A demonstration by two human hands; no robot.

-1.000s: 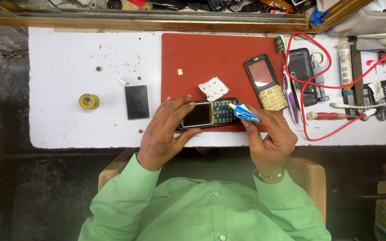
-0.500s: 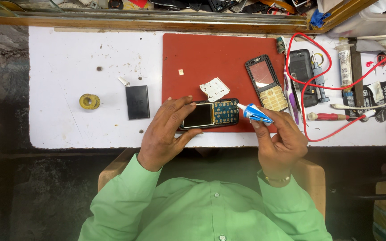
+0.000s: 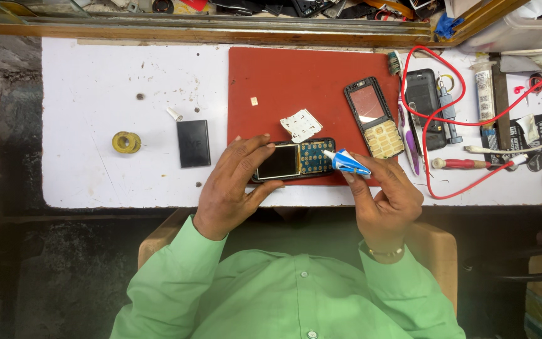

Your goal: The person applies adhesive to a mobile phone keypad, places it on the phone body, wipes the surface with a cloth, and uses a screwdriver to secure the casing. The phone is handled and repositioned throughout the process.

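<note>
- The phone lies flat at the near edge of the red mat, with its front cover off. Its dark screen and the bare keypad board show. The left hand is wrapped around its left end, fingers on top and thumb below, pinning it down. If that hand lets go a bit, the phone could slide off the near edge of the table.
- The right hand is closed tight on a small blue and white tube, just right of the phone. The tube's tip points left and touches the keypad end, or nearly does.
- A hard squeeze could push out too much stuff. It could spread over the little key spots or creep to the screen.
- A shaky hand could put the drop in the wrong place.
- The loose front cover lies past the right hand's fingers, farther up the mat. A bump from the knuckles could knock it into the tools beside it.
- The white keypad sheet sits just beyond the phone, between the two hands. It is thin and could stick to a wet finger.
</note>
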